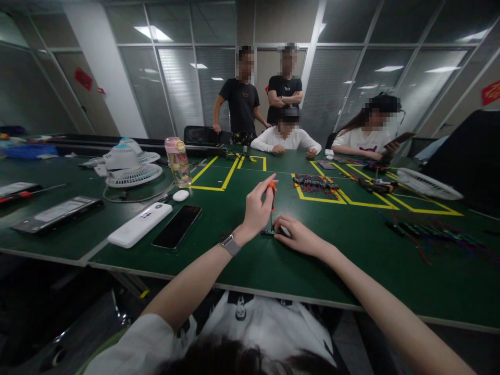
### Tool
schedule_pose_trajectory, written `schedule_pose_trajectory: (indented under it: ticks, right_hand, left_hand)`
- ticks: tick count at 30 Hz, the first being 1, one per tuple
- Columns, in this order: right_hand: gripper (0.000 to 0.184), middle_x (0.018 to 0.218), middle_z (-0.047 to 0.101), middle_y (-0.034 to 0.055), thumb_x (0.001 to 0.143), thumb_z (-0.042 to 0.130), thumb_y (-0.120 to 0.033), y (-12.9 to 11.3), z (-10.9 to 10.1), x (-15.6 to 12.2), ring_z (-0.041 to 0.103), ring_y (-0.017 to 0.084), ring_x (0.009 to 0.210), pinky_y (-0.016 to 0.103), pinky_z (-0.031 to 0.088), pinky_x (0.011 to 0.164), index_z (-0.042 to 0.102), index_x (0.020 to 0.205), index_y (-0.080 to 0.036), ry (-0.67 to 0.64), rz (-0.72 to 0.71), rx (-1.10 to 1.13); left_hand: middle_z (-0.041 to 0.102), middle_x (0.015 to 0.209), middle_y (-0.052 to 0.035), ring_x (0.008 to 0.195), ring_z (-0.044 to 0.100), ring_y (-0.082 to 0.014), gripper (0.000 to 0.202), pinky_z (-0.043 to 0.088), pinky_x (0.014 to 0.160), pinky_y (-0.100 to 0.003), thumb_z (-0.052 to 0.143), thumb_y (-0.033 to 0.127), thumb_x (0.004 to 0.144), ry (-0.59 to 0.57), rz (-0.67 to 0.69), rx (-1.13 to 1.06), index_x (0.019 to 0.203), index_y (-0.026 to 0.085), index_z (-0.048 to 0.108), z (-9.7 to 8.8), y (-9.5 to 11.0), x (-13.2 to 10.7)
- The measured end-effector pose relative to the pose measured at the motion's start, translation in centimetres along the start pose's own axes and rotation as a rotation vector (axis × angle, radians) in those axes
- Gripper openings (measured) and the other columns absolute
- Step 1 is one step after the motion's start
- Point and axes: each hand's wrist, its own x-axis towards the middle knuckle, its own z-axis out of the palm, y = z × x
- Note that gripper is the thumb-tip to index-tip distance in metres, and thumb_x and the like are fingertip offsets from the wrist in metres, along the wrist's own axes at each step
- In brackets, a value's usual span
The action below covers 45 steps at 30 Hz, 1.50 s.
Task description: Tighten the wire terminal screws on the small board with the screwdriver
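My left hand is closed around the handle of an orange and black screwdriver, which stands upright. Its thin shaft runs down to a small dark circuit board on the green table. Low beside the board, my right hand has its thumb and fingers on the board's right edge, pinching it against the tabletop. The fingers cover part of the board, so the exact spot where the screwdriver tip meets it is hard to make out.
Left of my hands lie a black phone, a white power bank and a white earbud case. A drink bottle and a fan stand behind. Wired circuit boards lie beyond, more boards at right. Several people are across the table.
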Motion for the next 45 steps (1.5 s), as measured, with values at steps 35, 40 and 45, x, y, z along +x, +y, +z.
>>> schedule_pose_trajectory:
  ticks: [35,40,45]
  right_hand:
    - [0.003,0.096,0.060,0.0072,0.087,0.059,-0.018,-0.04,-0.01,-0.02,0.056,0.023,0.091,0.037,0.048,0.085,0.056,0.089,-0.020,0.001,0.002,-0.005]
    - [0.003,0.096,0.059,0.0073,0.087,0.059,-0.018,-0.04,0.00,0.01,0.057,0.023,0.091,0.037,0.048,0.085,0.056,0.089,-0.019,0.000,0.008,-0.011]
    - [0.002,0.096,0.060,0.0075,0.088,0.058,-0.018,-0.20,-0.11,0.06,0.057,0.022,0.091,0.037,0.048,0.084,0.056,0.088,-0.019,0.001,0.005,0.001]
  left_hand:
    - [0.059,0.094,-0.0041,0.085,0.057,-0.0145,0.027,0.047,0.082,-0.027,0.054,0.021,0.092,0.066,0.053,0.090,0.118,0.019,0.062,0.05,0.63,-0.04]
    - [0.052,0.095,-0.0041,0.087,0.054,-0.0145,0.026,0.046,0.086,-0.027,0.054,0.025,0.093,0.061,0.015,0.141,0.117,0.019,0.063,-0.04,0.84,-0.08]
    - [0.057,0.113,-0.0080,0.104,0.056,-0.0160,0.035,0.044,0.093,-0.029,0.034,0.020,0.099,0.017,0.026,0.037,0.125,0.020,0.057,0.00,0.53,-0.10]
